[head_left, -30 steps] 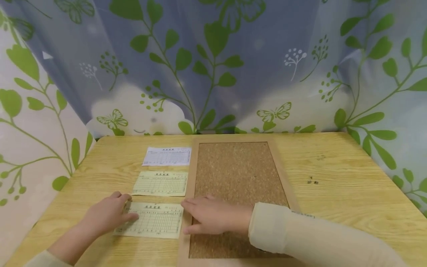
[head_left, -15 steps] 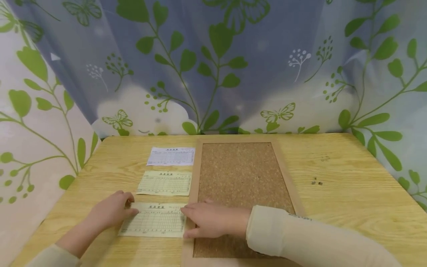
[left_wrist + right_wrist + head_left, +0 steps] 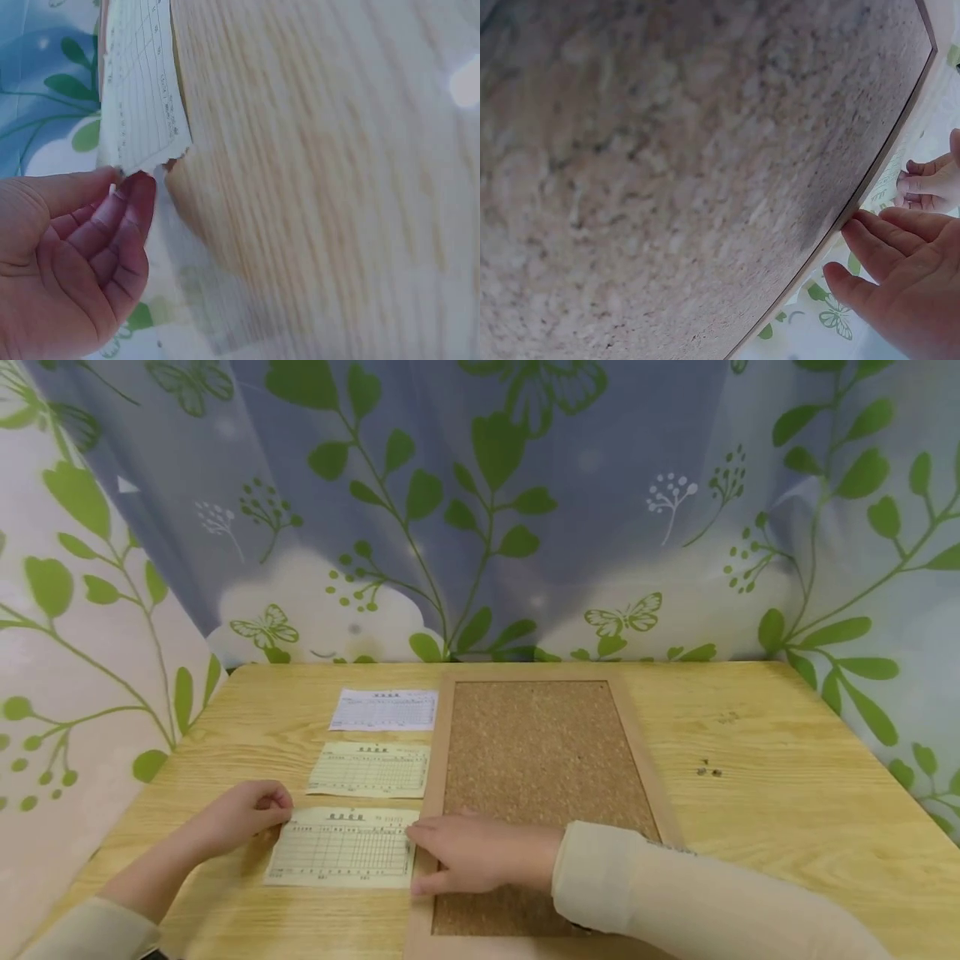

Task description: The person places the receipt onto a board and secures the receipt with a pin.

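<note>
In the head view, three printed slips lie in a column on the table: a white slip [image 3: 384, 710] at the back, a pale yellow slip [image 3: 369, 770] in the middle and another yellow slip [image 3: 341, 852] nearest. My left hand [image 3: 243, 817] pinches the near slip's left edge between thumb and fingertips; the left wrist view shows that edge [image 3: 142, 112] is ragged and raised from the tabletop. My right hand [image 3: 480, 853] lies across the corkboard's frame, fingertips by the slip's right edge. Its fingers [image 3: 889, 240] look fairly straight in the right wrist view.
A wood-framed corkboard [image 3: 551, 743] lies flat right of the slips. Several small metallic bits [image 3: 708, 770] and some fainter ones [image 3: 727, 717] sit on the table [image 3: 795, 835] at right. A leaf-patterned curtain [image 3: 570, 510] hangs behind the table's back edge.
My left hand has gone from resting on the near slip's left side to pinching its edge, and has shifted slightly left. The near slip has moved up a little. The right hand stays put.
</note>
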Available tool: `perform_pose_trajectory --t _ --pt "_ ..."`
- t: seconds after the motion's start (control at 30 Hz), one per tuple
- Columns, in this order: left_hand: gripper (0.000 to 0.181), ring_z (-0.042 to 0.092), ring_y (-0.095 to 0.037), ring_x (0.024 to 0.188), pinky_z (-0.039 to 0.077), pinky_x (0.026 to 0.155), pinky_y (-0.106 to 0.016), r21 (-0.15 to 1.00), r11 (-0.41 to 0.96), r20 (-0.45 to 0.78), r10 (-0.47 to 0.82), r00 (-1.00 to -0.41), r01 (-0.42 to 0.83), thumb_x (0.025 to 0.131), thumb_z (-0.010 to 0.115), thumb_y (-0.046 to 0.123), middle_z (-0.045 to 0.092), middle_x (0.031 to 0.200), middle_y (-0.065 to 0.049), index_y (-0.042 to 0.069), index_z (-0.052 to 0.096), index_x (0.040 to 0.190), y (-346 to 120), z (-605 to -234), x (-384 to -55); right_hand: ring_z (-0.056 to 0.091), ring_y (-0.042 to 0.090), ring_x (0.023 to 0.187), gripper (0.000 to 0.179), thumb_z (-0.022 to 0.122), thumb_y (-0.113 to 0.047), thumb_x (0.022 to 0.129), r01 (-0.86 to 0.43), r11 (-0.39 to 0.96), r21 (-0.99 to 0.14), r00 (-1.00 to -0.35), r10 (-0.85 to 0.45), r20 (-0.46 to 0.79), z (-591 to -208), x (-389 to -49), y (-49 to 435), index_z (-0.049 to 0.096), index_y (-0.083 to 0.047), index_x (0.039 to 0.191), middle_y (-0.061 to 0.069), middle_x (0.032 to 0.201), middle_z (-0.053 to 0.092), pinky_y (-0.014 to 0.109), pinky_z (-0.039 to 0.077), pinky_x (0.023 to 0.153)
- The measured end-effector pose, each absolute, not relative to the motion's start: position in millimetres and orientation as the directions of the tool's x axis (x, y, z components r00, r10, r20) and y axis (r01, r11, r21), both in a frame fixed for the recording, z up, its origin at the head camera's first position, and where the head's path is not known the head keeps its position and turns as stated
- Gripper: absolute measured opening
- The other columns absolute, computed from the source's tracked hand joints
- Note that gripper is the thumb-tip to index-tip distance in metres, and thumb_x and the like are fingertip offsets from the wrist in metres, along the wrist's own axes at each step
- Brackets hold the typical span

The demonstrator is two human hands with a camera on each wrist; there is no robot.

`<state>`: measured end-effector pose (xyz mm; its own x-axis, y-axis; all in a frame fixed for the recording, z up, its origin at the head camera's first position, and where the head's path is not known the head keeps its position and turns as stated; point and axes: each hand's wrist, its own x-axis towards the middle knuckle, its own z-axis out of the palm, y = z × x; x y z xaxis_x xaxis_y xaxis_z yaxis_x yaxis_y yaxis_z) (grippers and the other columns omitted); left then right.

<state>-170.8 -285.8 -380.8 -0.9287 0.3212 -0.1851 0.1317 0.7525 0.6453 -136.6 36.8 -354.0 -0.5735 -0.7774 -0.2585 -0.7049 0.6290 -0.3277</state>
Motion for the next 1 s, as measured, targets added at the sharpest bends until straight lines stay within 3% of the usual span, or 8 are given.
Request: perform_pose_trajectory --t 0.17,0.3,0.6,1.0 --pt "0.014 0.055 -0.015 0.068 0.044 0.056 -0.028 0.712 0.700 -0.217 0.296 -0.930 0.057 0.094 0.054 0.009 0.063 0.079 -0.006 -0.004 0.059 0.098 -291.0 -381.3 -173.4 0.034 0.014 0.132 0.068 0.052 -0.048 0.091 -0.676 0.630 -0.381 -0.567 -0.776 -0.277 -356.2 -138.8 40.5 0.037 -0.005 0.142 0.004 0.145 0.037 0.040 0.028 0.107" --pt "0.024 0.060 -0.017 0.078 0.046 0.060 -0.033 0.721 0.692 -0.245 0.242 -0.939 -0.010 0.095 0.053 0.013 0.067 0.094 -0.008 -0.005 0.060 0.110 -295.7 -377.7 -173.9 0.034 0.015 0.132 0.068 0.052 -0.046 0.092 -0.693 0.608 -0.388 -0.548 -0.794 -0.265 -356.5 -141.2 41.1 0.036 -0.002 0.142 0.007 0.145 0.037 0.030 0.028 0.107" --pt "0.036 0.055 -0.018 0.080 0.048 0.063 -0.031 0.772 0.629 -0.292 0.223 -0.930 -0.091 0.097 0.052 0.022 0.061 0.090 -0.003 -0.007 0.053 0.119 -302.2 -364.1 -170.8 0.035 0.017 0.131 0.063 0.055 -0.038 0.093 -0.589 0.595 -0.547 -0.553 -0.790 -0.265 -355.1 -147.9 41.3 0.037 -0.001 0.141 0.010 0.143 0.040 0.026 0.028 0.106" --pt "0.043 0.057 -0.015 0.080 0.050 0.065 -0.031 0.799 0.599 -0.249 0.233 -0.940 -0.063 0.097 0.051 0.026 0.061 0.093 -0.005 -0.009 0.050 0.123 -293.1 -334.1 -163.3 0.050 0.017 0.119 0.053 0.055 -0.034 0.094 -0.393 0.594 -0.702 -0.665 -0.711 -0.229 -356.5 -154.9 43.7 0.047 -0.002 0.135 0.009 0.131 0.053 0.027 0.038 0.098"
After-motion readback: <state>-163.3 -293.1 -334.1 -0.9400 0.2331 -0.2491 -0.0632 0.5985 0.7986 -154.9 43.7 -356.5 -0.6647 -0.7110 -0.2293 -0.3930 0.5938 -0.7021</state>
